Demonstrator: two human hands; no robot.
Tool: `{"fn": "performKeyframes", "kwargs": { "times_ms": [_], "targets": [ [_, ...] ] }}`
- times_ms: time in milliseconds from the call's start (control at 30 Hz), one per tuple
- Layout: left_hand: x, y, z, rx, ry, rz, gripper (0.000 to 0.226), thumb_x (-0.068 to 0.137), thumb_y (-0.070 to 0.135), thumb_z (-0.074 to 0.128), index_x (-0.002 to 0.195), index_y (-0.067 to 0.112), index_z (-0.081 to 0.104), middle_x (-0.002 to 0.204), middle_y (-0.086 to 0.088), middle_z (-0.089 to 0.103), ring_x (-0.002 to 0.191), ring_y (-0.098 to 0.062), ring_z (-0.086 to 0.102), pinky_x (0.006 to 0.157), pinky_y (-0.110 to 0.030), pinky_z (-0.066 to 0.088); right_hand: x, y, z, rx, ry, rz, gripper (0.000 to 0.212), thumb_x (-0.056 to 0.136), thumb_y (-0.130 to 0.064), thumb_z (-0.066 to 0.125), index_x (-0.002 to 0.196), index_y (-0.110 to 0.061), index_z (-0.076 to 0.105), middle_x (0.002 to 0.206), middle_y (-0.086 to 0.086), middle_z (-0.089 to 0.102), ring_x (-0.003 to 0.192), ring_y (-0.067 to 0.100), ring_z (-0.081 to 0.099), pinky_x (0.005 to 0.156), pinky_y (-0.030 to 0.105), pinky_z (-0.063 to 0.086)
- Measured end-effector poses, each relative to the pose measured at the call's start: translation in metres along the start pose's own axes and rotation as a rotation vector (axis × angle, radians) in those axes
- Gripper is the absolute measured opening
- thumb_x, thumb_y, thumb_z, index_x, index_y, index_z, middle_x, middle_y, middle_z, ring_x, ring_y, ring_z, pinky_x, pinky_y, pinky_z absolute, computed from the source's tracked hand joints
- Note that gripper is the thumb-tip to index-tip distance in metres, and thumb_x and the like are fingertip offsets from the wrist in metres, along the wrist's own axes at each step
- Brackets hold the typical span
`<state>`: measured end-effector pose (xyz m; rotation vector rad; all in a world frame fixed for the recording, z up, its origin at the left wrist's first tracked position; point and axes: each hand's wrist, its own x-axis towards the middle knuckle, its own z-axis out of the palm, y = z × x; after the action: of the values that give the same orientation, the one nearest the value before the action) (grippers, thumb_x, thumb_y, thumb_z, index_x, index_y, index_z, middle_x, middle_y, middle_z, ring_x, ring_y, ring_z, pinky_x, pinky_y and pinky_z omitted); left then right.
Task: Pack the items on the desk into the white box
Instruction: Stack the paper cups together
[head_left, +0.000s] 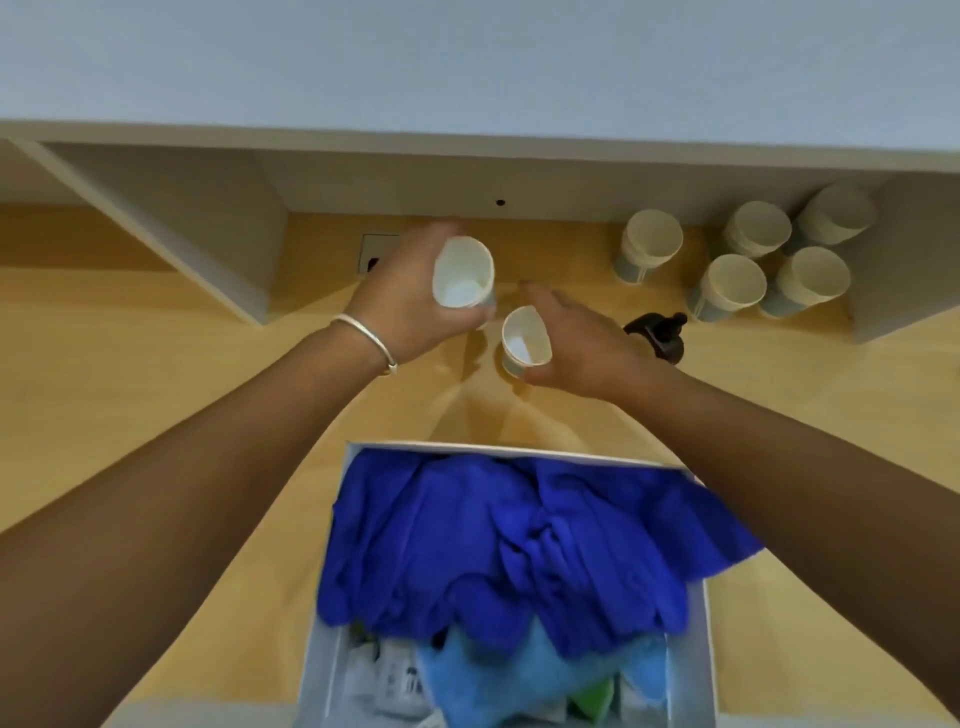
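Note:
My left hand holds a white paper cup lifted above the wooden desk, its mouth tilted toward me. My right hand grips a second paper cup just right of and below the first, close to the desk surface. The white box sits at the near edge below my arms, filled with a dark blue cloth, a light blue cloth and small packets. Several more paper cups stand at the back right of the desk.
A black pump dispenser stands just right of my right hand. A white shelf unit with a divider panel runs along the back. A wall socket sits behind my left hand. The desk is light wood.

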<state>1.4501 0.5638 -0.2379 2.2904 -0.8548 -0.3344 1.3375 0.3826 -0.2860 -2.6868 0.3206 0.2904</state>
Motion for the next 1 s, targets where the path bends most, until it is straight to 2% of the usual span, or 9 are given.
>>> {"fn": "performKeyframes", "kwargs": {
  "times_ms": [133, 233, 333, 467, 567, 733, 867, 933, 1000],
  "targets": [
    [-0.024, 0.011, 0.008, 0.022, -0.087, 0.081, 0.092, 0.065, 0.051, 0.079, 0.143, 0.024, 0.037, 0.143, 0.001, 0.046, 0.127, -0.017, 0.045, 0.098, -0.027, 0.036, -0.016, -0.005, 0.004, 0.070, -0.068, 0.003, 0.108, 0.066, -0.048, 0.080, 0.147, -0.037, 0.010, 0.149, -0.001, 0.038, 0.122, 0.022, 0.049, 0.083, 0.036, 0.051],
    [-0.032, 0.015, 0.021, 0.037, -0.168, 0.101, 0.093, 0.066, 0.044, 0.081, 0.144, 0.021, 0.036, 0.145, 0.000, 0.044, 0.130, -0.018, 0.042, 0.100, -0.024, 0.032, -0.026, -0.006, 0.007, 0.122, -0.110, 0.013, 0.109, 0.064, -0.047, 0.081, 0.148, -0.038, 0.012, 0.146, -0.002, 0.041, 0.119, 0.021, 0.050, 0.082, 0.035, 0.049],
    [-0.035, 0.019, 0.035, 0.068, -0.230, 0.105, 0.093, 0.066, 0.042, 0.082, 0.144, 0.021, 0.035, 0.146, 0.000, 0.042, 0.130, -0.018, 0.041, 0.102, -0.027, 0.035, -0.035, 0.000, 0.006, 0.175, -0.136, -0.008, 0.106, 0.063, -0.043, 0.082, 0.147, -0.036, 0.018, 0.141, -0.003, 0.047, 0.116, 0.019, 0.052, 0.086, 0.035, 0.050],
    [-0.032, 0.021, 0.049, 0.104, -0.241, 0.120, 0.093, 0.065, 0.045, 0.081, 0.144, 0.024, 0.036, 0.146, 0.002, 0.042, 0.130, -0.018, 0.042, 0.101, -0.030, 0.038, -0.046, 0.016, 0.000, 0.140, -0.118, 0.006, 0.104, 0.066, -0.037, 0.084, 0.148, -0.031, 0.021, 0.142, 0.000, 0.046, 0.118, 0.018, 0.051, 0.092, 0.038, 0.050],
    [-0.027, 0.022, 0.053, 0.094, -0.234, 0.119, 0.093, 0.064, 0.048, 0.081, 0.143, 0.028, 0.036, 0.145, 0.004, 0.043, 0.128, -0.018, 0.043, 0.097, -0.027, 0.037, -0.055, 0.029, -0.008, 0.125, -0.071, 0.008, 0.095, 0.072, -0.035, 0.081, 0.148, -0.030, 0.024, 0.143, 0.001, 0.044, 0.120, 0.016, 0.051, 0.094, 0.034, 0.048],
    [-0.024, 0.020, 0.058, 0.096, -0.242, 0.134, 0.092, 0.060, 0.054, 0.078, 0.139, 0.028, 0.039, 0.141, 0.005, 0.046, 0.124, -0.017, 0.046, 0.097, -0.030, 0.041, -0.080, 0.046, -0.025, 0.200, 0.080, -0.019, 0.069, 0.079, -0.035, 0.075, 0.140, -0.027, 0.043, 0.131, -0.004, 0.055, 0.110, 0.005, 0.054, 0.093, 0.028, 0.048],
    [-0.022, 0.018, 0.060, 0.119, -0.268, 0.162, 0.091, 0.059, 0.050, 0.080, 0.138, 0.027, 0.041, 0.140, 0.002, 0.045, 0.123, -0.018, 0.046, 0.098, -0.033, 0.042, -0.095, 0.061, -0.036, 0.325, 0.374, -0.025, 0.038, 0.087, -0.019, 0.067, 0.124, -0.016, 0.059, 0.109, -0.003, 0.063, 0.095, 0.005, 0.059, 0.084, 0.020, 0.050],
    [-0.020, 0.017, 0.061, 0.095, -0.247, 0.179, 0.088, 0.060, 0.047, 0.081, 0.135, 0.026, 0.042, 0.137, 0.001, 0.047, 0.118, -0.018, 0.048, 0.094, -0.030, 0.043, -0.092, 0.071, -0.046, 0.369, 0.523, 0.014, 0.028, 0.090, -0.014, 0.061, 0.118, -0.014, 0.062, 0.104, -0.004, 0.062, 0.091, 0.004, 0.059, 0.080, 0.014, 0.049],
    [-0.019, 0.019, 0.064, 0.076, -0.230, 0.185, 0.085, 0.060, 0.047, 0.080, 0.133, 0.028, 0.043, 0.134, 0.002, 0.048, 0.114, -0.018, 0.050, 0.089, -0.030, 0.044, -0.078, 0.082, -0.055, 0.400, 0.592, 0.086, 0.025, 0.092, -0.017, 0.058, 0.116, -0.015, 0.062, 0.105, -0.004, 0.063, 0.091, 0.005, 0.060, 0.079, 0.015, 0.049]
  ]
}}
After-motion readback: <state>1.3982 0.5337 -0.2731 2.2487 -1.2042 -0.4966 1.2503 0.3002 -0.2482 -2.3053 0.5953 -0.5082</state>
